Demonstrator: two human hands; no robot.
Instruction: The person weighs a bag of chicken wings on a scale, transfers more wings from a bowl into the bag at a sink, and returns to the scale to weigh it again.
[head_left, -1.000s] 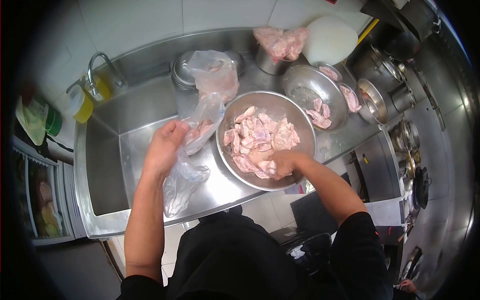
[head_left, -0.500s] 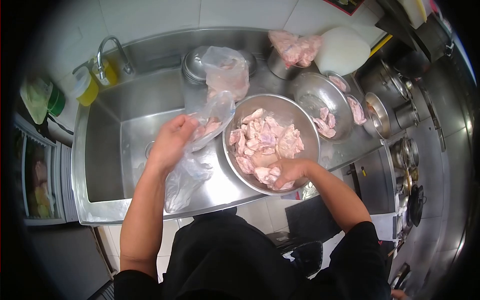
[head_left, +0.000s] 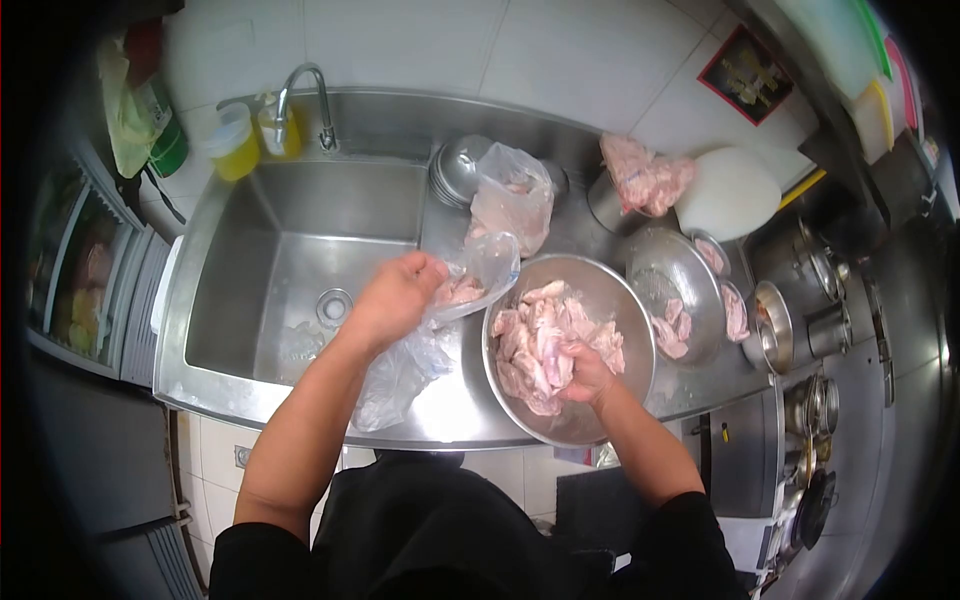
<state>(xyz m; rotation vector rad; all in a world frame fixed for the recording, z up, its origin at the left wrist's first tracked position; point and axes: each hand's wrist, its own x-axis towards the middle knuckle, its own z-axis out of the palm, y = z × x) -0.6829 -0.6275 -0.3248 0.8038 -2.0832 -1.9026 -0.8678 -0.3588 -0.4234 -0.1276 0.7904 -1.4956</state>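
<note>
My left hand [head_left: 402,300] is closed on the edge of a clear plastic bag [head_left: 492,262], whose mouth gapes toward the right. Raw chicken pieces [head_left: 460,290] show inside that bag. Over the big steel bowl [head_left: 634,425], my right hand [head_left: 588,373] grips a bunch of raw chicken pieces [head_left: 540,350], its fingertips partly hidden by the meat. More pieces lie beneath in the bowl. Crumpled clear plastic [head_left: 392,385] rests on the counter below my left hand. Behind the held bag stands another clear bag [head_left: 515,205] with meat in it.
The steel sink [head_left: 300,265] with its tap [head_left: 305,100] is at the left. To the right, a smaller steel bowl [head_left: 655,270] holds several chicken pieces. A bag of meat [head_left: 645,175] tops a steel pot [head_left: 605,205], beside a white rounded object [head_left: 730,195].
My right hand has risen from the bowl's near side toward its middle, lifting a bunch of chicken pieces. The left hand still holds the bag. The camera view has shifted.
</note>
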